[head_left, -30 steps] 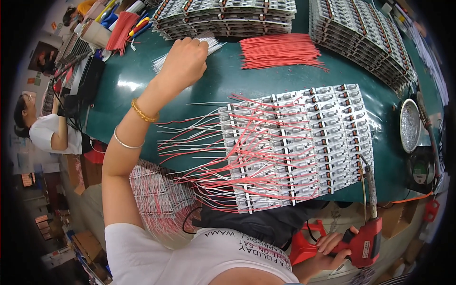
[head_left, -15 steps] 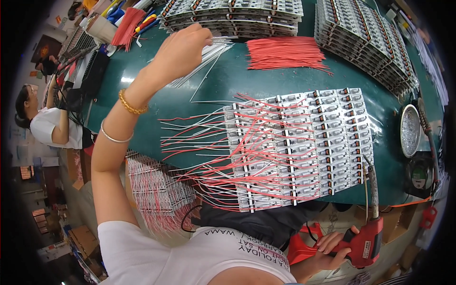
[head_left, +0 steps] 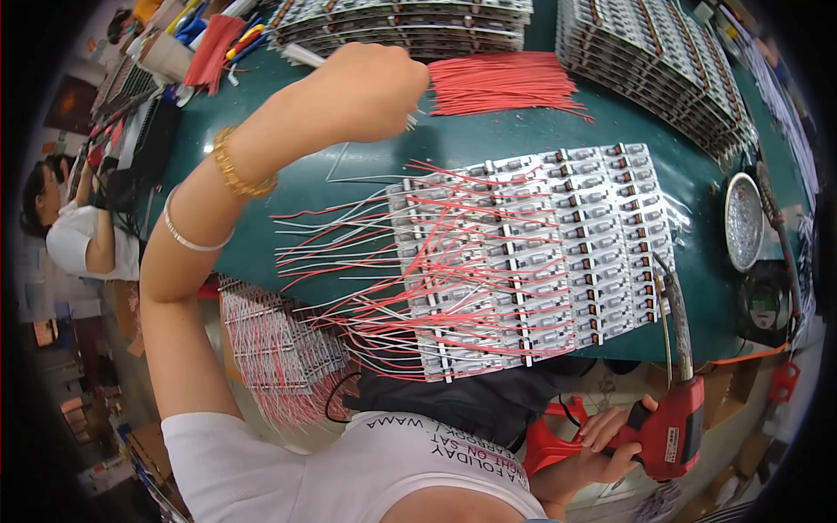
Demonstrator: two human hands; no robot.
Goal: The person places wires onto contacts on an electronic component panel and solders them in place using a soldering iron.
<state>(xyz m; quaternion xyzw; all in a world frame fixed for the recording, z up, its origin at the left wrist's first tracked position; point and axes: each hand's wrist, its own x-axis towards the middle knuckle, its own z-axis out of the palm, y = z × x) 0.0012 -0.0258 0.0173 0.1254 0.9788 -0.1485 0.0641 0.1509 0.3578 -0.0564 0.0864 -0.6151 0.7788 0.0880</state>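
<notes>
Beyond the gridded white circuit panel (head_left: 602,235), our left hand (head_left: 375,91) (grip? can't tell) sits beside thin, sideways-lying red wires (head_left: 506,84); our right hand (head_left: 610,446) holds a red pistol-shaped tool (head_left: 677,427).

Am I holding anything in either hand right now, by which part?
Your right hand holds the red soldering gun by its handle. Your left hand is by the white wires; its fingertips are hidden, so its hold can't be told.

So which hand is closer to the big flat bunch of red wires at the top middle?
Left. The left hand is just left of the red wires. The right hand is far below them, beyond the wired panel, around the red tool.
</notes>
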